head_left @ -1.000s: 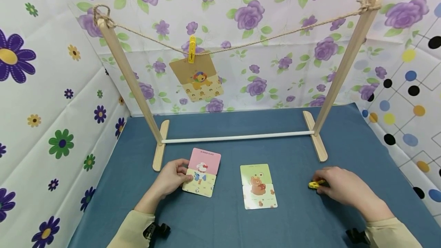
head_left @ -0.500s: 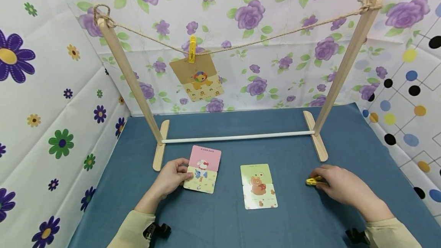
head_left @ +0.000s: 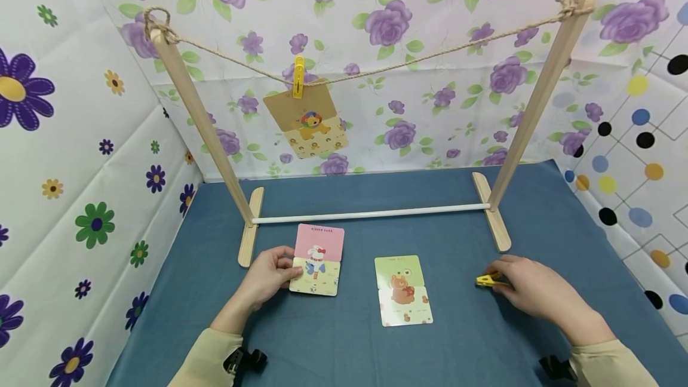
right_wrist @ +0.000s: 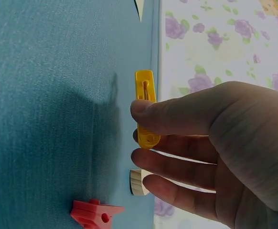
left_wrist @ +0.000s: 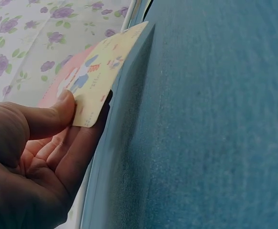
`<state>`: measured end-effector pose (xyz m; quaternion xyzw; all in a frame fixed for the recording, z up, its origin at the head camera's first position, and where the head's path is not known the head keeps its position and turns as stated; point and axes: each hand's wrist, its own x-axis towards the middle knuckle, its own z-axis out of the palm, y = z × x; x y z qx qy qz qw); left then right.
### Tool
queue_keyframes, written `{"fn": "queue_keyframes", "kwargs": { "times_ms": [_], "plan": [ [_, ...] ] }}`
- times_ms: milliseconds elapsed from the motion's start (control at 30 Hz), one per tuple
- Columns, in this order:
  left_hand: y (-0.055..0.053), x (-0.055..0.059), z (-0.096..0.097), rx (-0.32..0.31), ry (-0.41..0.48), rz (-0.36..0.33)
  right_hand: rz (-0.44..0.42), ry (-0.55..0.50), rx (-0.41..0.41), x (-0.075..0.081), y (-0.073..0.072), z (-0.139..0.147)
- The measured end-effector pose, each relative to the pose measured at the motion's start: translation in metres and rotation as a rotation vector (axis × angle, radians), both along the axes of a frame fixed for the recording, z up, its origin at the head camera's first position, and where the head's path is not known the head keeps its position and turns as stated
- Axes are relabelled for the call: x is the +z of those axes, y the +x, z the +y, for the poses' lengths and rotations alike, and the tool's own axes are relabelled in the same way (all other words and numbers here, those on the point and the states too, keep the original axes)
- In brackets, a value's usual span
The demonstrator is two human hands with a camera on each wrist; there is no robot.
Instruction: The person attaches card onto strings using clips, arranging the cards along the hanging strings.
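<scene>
Pink-topped card point(head_left: 317, 260) pinched in our left hand point(head_left: 267, 276), we hold it raised off the blue worktop point(head_left: 349, 348); our right hand point(head_left: 537, 289) pinches a yellow clothespin point(head_left: 485, 280). Between our hands, a green-topped card point(head_left: 403, 291) lies flat, and a brown-topped card point(head_left: 307, 118) hangs from the rope point(head_left: 376, 71).

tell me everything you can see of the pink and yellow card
The pink and yellow card is a thin rectangle with rounded corners, paper-like in look. Small dark lettering tops its pink upper part; a white cartoon figure with a red bow and blue details spans onto the yellow lower part. The left hand pinches its left edge, holding it tilted over the blue cloth, near the white rod.
</scene>
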<state>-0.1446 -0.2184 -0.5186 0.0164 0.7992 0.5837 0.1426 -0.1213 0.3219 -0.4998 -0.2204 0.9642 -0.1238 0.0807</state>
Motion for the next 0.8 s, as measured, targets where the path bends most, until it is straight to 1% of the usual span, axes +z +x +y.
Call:
{"fn": "queue_keyframes", "kwargs": {
  "times_ms": [267,533,800],
  "plan": [
    [-0.0017,0.0000,0.0013,0.007,0.017,0.007,0.010,0.002,-0.009,-0.0001,-0.0002,0.0009],
    [-0.0034,0.0006,0.0052,0.027,0.063,0.011,0.079,-0.005,-0.009,0.0008,0.0016,0.0016],
    [-0.0041,0.0028,0.0075,0.011,0.089,0.021,0.144,-0.021,0.008,0.0010,0.0023,0.0021]
  ]
}}
